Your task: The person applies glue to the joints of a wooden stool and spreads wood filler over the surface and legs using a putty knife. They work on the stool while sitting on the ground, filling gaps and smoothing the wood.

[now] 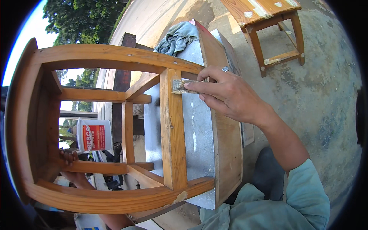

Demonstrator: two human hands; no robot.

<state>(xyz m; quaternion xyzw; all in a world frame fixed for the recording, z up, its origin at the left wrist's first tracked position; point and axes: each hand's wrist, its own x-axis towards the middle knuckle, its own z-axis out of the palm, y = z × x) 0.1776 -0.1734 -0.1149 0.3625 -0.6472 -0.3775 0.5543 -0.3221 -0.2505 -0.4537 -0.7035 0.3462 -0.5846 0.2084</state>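
A brown wooden stool [173, 134] lies on its side across a grey-topped box, its seat at the left and its legs pointing right. My right hand [224, 90] pinches a small, stained putty knife [178, 86]. The blade lies flat against the upper end of the stool's crossbar, near the joint with the upper leg. Through the frame, my left hand [69, 156] shows with its fingers curled round a lower leg close to the seat; part of it is hidden behind the wood. A pale filler patch [180, 197] marks the near leg.
Under the stool stands the grey-topped box [199, 130] with wooden sides. A crumpled blue-grey cloth [178, 38] rests on its far end. Behind the frame is a white bucket [106, 134] with a red label. Another wooden stool [251, 30] with pale patches stands at the far right.
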